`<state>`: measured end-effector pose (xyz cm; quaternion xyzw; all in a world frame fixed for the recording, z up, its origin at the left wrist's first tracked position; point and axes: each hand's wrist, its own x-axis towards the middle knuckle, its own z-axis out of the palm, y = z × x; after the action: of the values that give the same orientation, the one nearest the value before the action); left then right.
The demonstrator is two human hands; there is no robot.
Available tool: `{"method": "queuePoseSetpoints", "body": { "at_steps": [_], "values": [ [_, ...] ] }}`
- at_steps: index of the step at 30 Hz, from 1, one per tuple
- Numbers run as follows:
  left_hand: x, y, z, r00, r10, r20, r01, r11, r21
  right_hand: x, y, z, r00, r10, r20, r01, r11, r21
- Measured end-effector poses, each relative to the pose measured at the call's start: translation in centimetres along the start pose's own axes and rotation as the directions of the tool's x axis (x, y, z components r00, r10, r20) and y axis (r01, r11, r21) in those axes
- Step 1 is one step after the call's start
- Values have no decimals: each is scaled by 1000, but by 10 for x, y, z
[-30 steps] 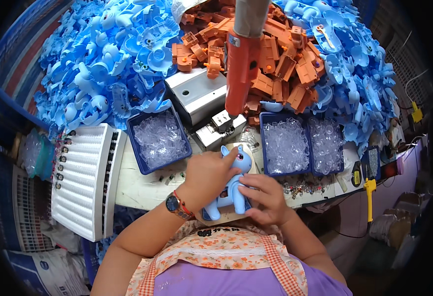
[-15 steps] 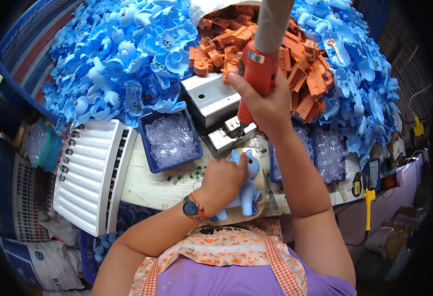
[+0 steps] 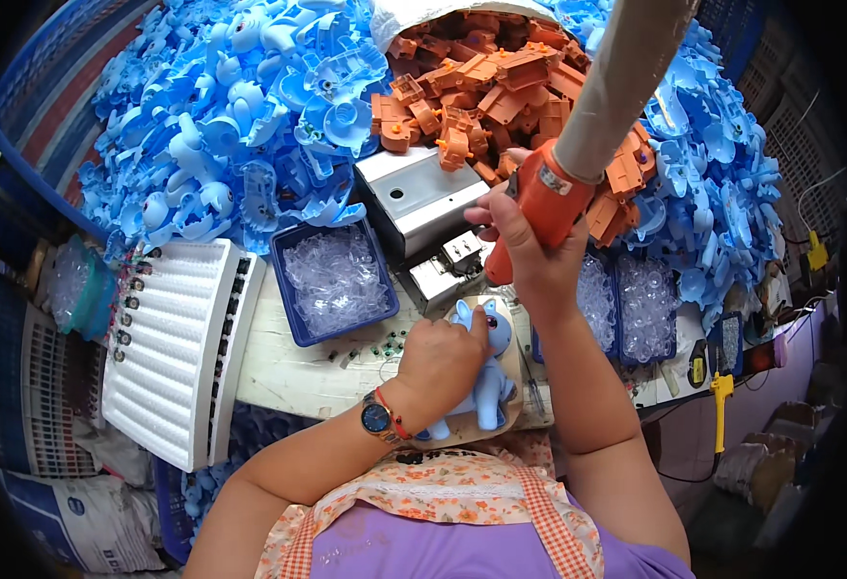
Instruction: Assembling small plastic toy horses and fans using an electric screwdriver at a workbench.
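My right hand grips an orange-red power screwdriver, its upper end inside a pale sleeve. The tool leans, with its lower end just above a small metal fixture. A light-blue plastic toy animal with a dark eye lies on a tan board at the table's front edge. Over its head and body is my left hand, closed on it with the index finger stretched along the head. That hand hides part of the toy.
Blue shell halves and orange gearbox-like parts are heaped at the back. Blue trays hold clear plastic pieces. White racks stand at left, a metal box behind the fixture. Small green parts lie on the table.
My right hand has drawn the screwdriver nearer and slightly right, and the tool now leans more, its sleeve tilting right. My left hand stays on the toy animal.
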<state>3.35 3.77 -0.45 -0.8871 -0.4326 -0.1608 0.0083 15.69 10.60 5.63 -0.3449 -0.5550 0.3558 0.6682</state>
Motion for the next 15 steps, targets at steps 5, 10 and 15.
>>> {"method": "queuePoseSetpoints", "body": {
  "at_steps": [5, 10, 15],
  "values": [
    [0, -1, -1, 1000, 25, -14, -25, 1000, 17, 0, -2, -3, 999, 39, -7, -39, 999, 27],
    [1, 0, -1, 999, 37, 4, -37, 999, 30, 0, 1, -4, 1000, 19, -21, -18, 999, 29],
    [0, 0, -3, 1000, 18, 11, -18, 1000, 16, 0, 5, -2, 1000, 6, 11, -6, 1000, 30]
  ]
}}
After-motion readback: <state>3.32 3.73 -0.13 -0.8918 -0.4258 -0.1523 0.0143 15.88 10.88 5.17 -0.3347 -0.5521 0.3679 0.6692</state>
